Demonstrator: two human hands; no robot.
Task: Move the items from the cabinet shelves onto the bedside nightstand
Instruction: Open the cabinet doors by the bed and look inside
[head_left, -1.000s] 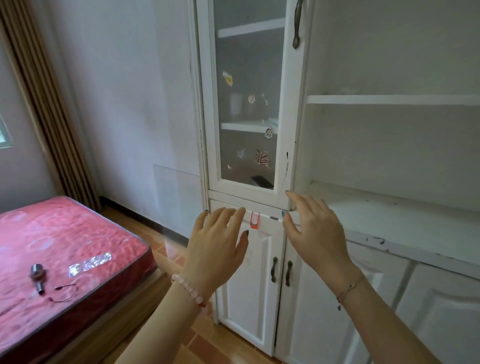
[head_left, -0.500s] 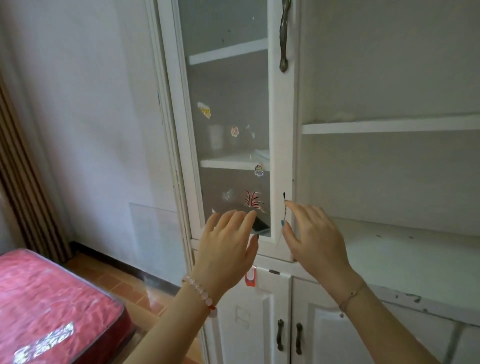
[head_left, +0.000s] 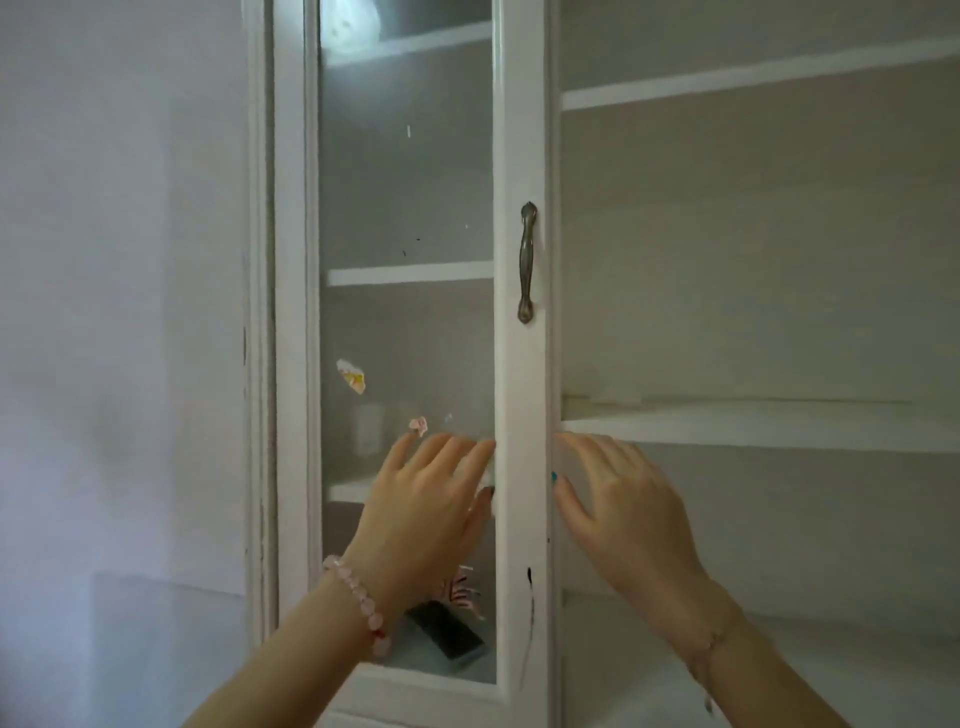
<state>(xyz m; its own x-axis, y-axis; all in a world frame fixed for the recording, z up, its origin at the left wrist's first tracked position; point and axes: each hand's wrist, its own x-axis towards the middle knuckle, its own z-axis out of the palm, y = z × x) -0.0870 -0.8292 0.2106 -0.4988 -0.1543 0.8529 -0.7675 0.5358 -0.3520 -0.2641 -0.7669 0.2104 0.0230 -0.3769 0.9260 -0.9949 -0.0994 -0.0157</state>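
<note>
White-painted wood is found throughout the cabinet (head_left: 753, 249), which fills most of the view. The glass door (head_left: 522, 395) is taken as the landmark. A metal handle (head_left: 527, 262) is mounted upright on the door's right stile, and a dark streak is noted low on that stile.

Three stickers are recorded on the pane: a yellow-and-white one (head_left: 352, 376) near mid-height, a small pink one (head_left: 418, 425) just below it, and a red-striped one (head_left: 462, 592) near the door's bottom rail.

Behind the door, white shelves (head_left: 410, 273) are seen. A dark flat item (head_left: 444, 631) lies on the lowest level, behind the bottom of the pane. A pale boxy shape (head_left: 369, 428) behind the glass is too blurred to be identified.

To the right of the door, an open bay is crossed by white shelf boards (head_left: 753, 428). To the left of the door, a pale plain wall (head_left: 119, 312) is seen.

The left hand (head_left: 426, 509) is held up in front of the pane, with fingers straight and spread and nothing held. Contact with the glass cannot be determined. A pink bead bracelet (head_left: 358, 597) is worn on that wrist.

The right hand (head_left: 628, 509) is raised just right of the door's stile, with fingers extended and nothing gripped. The thumb is close to the door's edge, but whether it touches cannot be told.
</note>
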